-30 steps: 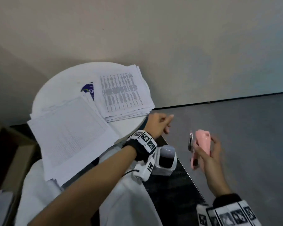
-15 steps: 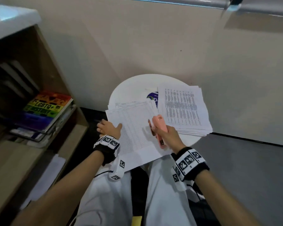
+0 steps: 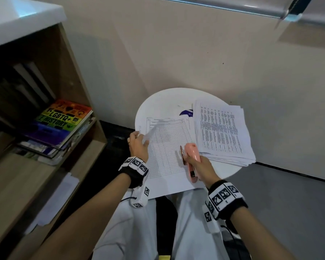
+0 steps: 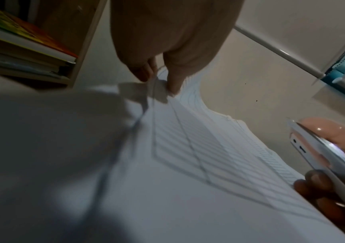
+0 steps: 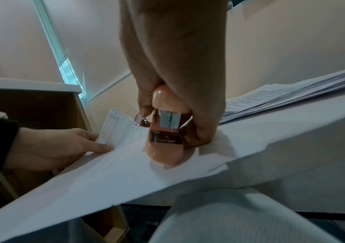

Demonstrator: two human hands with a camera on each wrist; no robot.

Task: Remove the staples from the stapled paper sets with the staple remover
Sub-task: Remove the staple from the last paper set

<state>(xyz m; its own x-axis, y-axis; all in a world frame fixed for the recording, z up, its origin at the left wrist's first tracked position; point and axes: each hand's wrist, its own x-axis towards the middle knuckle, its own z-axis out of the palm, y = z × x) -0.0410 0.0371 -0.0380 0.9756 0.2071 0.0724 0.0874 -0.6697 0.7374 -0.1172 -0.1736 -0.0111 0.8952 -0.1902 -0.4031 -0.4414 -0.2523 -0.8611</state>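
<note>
On the small round table (image 3: 158, 102), overhanging toward the person's lap, lies the ruled paper set (image 3: 169, 151), with a second paper stack (image 3: 221, 132) just beside it on the right. Paper of this kind is judged light, limp and easily torn; it is best taken near the stapled corner, though no staple can be made out. The left hand (image 3: 138, 145) reaches to the far left corner, thumb and fingers pinching the top sheets and curling them upward. The right hand (image 3: 199, 166) hovers over the lower right part of the set, fingers wrapped around the pink staple remover (image 3: 191, 158), metal end pointing away from the body.
</note>
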